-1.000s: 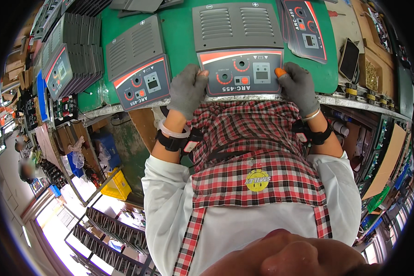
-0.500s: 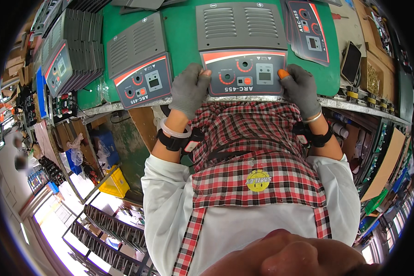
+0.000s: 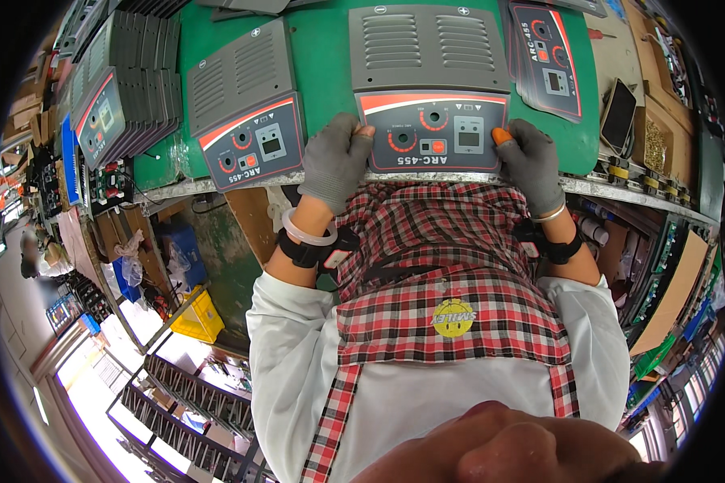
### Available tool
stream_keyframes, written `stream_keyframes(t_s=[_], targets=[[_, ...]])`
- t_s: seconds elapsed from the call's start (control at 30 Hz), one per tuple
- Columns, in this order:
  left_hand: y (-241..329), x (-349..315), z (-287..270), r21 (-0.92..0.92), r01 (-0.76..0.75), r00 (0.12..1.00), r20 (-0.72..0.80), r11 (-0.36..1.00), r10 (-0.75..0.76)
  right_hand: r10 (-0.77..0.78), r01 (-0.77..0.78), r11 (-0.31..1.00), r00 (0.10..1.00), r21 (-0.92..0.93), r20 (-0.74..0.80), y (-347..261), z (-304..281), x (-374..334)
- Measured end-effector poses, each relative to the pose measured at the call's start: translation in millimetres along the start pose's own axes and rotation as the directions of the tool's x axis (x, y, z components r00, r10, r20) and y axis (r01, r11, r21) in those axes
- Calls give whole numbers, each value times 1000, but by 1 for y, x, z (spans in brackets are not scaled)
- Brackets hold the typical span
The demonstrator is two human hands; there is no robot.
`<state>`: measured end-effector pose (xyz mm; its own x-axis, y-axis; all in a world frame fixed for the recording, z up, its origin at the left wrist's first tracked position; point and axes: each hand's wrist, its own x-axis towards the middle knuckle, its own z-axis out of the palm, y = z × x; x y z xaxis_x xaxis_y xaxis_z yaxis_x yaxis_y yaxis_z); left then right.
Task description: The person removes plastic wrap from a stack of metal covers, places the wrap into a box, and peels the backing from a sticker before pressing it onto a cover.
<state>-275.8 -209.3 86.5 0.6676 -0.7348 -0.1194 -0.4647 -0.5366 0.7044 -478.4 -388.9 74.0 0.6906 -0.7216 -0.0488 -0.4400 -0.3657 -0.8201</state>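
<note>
View: head camera, looking down over green mat (image 3: 318,76) on metal-edged bench (image 3: 582,184).
Middle housing (image 3: 428,50): lying on mat at near side of bench, between both hands; gray, with two banks of louvers toward far end.
Printed front panel (image 3: 432,134): facing up at near end of middle housing; dark gray, with red-and-white stripe, two dial holes and small display window.
Left hand (image 3: 338,165): gloved in gray, curled in and gripping left edge of middle housing at printed front panel, with bare thumb tip over rim.
Right hand (image 3: 530,167): gloved likewise, closed at right edge of same panel, with orange-tipped thumb on rim.
Second housing (image 3: 242,68): just left of left hand, slightly turned, panel likewise facing up.
Housing stack (image 3: 125,84): farther left, nested closely in a row.
Panel sheets (image 3: 549,68): fanned in a pile at right, beyond right hand.
Right end of bench: dark phone-like slab (image 3: 618,117) beside tray of small brass-colored parts (image 3: 655,149).
Below bench, left: yellow bin (image 3: 201,318).
Clothing: checked apron (image 3: 451,282) over white sleeves.
</note>
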Motion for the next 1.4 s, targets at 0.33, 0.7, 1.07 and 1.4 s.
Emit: stream_keyframes(t_s=[0.33, 0.7, 1.07, 1.4], targets=[[1, -2, 0, -13, -12, 1000, -6, 1000, 12, 25, -24, 999, 999, -27, 24, 1, -2, -2], [1, 1, 1, 10, 19, 1000, 2, 1000, -19, 14, -13, 996, 1000, -86, 7, -1, -2, 1], [-1, 3, 2, 14, 36, 999, -11, 999, -36, 14, -13, 997, 1000, -73, 9, 5, 0, 3], [-1, 5, 2, 14, 76, 997, 16, 997, -77, -43, 41, 992, 999, -117, -11, 5, 1, 3]])
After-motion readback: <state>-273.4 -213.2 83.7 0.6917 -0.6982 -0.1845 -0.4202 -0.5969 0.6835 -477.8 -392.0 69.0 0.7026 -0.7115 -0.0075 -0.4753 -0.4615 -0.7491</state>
